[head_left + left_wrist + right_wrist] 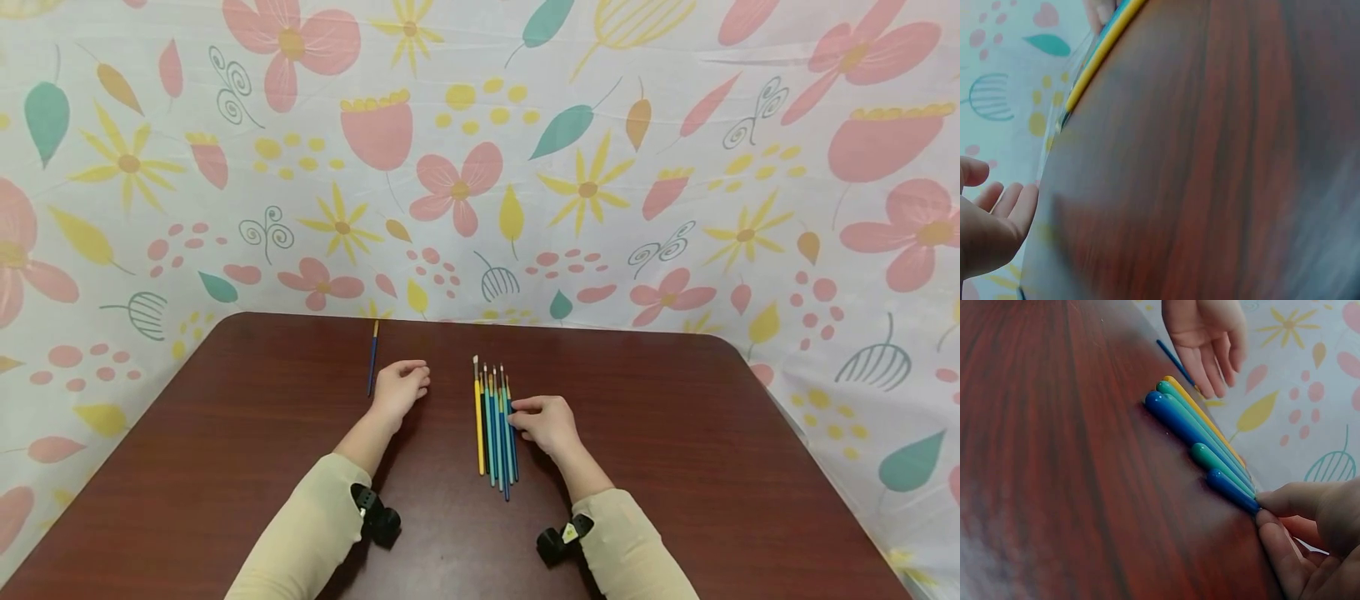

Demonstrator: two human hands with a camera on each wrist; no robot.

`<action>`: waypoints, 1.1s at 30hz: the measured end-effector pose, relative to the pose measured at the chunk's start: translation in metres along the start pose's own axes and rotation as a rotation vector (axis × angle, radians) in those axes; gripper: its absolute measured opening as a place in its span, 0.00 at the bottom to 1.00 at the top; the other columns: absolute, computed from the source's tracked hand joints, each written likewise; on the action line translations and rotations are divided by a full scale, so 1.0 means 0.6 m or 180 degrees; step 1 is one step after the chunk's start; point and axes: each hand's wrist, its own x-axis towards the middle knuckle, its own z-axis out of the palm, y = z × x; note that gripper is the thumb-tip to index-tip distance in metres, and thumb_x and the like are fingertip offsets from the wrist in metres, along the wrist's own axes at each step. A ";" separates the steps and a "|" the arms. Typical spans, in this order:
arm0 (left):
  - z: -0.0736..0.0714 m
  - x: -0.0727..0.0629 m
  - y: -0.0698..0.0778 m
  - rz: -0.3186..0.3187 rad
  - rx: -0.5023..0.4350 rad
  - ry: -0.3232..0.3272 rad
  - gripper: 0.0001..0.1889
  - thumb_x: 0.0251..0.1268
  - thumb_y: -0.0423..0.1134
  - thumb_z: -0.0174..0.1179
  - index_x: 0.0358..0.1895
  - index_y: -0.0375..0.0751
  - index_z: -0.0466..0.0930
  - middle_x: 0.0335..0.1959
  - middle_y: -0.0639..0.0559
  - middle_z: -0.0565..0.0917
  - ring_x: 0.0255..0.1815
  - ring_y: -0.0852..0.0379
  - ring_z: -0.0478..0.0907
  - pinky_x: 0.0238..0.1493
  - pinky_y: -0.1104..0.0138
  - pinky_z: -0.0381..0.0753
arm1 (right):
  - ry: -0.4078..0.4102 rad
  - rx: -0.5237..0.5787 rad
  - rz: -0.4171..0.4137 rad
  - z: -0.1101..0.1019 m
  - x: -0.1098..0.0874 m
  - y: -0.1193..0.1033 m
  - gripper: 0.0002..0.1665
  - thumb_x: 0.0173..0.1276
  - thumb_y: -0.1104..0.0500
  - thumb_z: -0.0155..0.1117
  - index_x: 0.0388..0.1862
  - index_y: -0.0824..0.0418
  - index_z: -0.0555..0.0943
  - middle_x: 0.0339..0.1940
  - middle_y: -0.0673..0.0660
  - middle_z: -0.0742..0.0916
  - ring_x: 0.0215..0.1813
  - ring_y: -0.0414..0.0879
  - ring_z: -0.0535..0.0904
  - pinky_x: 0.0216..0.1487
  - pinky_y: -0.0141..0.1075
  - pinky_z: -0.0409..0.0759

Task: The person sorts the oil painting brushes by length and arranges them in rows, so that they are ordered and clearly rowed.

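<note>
Several paintbrushes lie side by side on the table, bristles toward the far edge. A yellow paintbrush (480, 429) forms the left side of the row, with teal paintbrushes (492, 433) and blue ones beside it. My right hand (551, 425) is at the row's right side, where thumb and forefinger pinch the outermost blue paintbrush (1229, 489). Left of the row, my left hand (401, 389) hovers with loosely bent fingers and holds nothing. A single blue paintbrush (372, 362) lies just beyond it to the left, apart from the others.
The dark red-brown wooden table (660, 400) has rounded far corners. Right behind its far edge hangs a white cloth (480, 167) printed with flowers and leaves. Black wrist cameras (382, 525) are strapped over both sleeves.
</note>
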 end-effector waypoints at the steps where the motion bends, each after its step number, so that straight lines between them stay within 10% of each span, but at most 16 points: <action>1: 0.004 -0.003 0.000 -0.0047 -0.0062 -0.0067 0.18 0.70 0.35 0.51 0.60 0.31 0.73 0.57 0.34 0.77 0.57 0.42 0.77 0.56 0.58 0.79 | -0.0004 0.0014 -0.0023 0.000 -0.001 0.000 0.15 0.57 0.62 0.69 0.46 0.61 0.85 0.50 0.63 0.84 0.38 0.45 0.85 0.36 0.38 0.85; 18: 0.048 -0.029 -0.007 -0.0816 -0.0719 -0.1113 0.30 0.76 0.49 0.38 0.68 0.26 0.57 0.64 0.27 0.68 0.63 0.36 0.70 0.63 0.51 0.72 | -0.0013 0.0054 -0.0060 0.001 -0.002 0.000 0.15 0.57 0.63 0.69 0.45 0.63 0.85 0.50 0.65 0.84 0.38 0.45 0.85 0.35 0.37 0.85; 33: 0.077 -0.029 0.000 -0.0919 -0.0564 -0.1003 0.25 0.76 0.43 0.39 0.67 0.28 0.61 0.63 0.31 0.72 0.63 0.40 0.72 0.64 0.52 0.71 | 0.0033 0.0089 -0.0060 0.001 0.001 0.000 0.15 0.56 0.63 0.70 0.44 0.63 0.86 0.47 0.65 0.85 0.36 0.44 0.84 0.34 0.38 0.85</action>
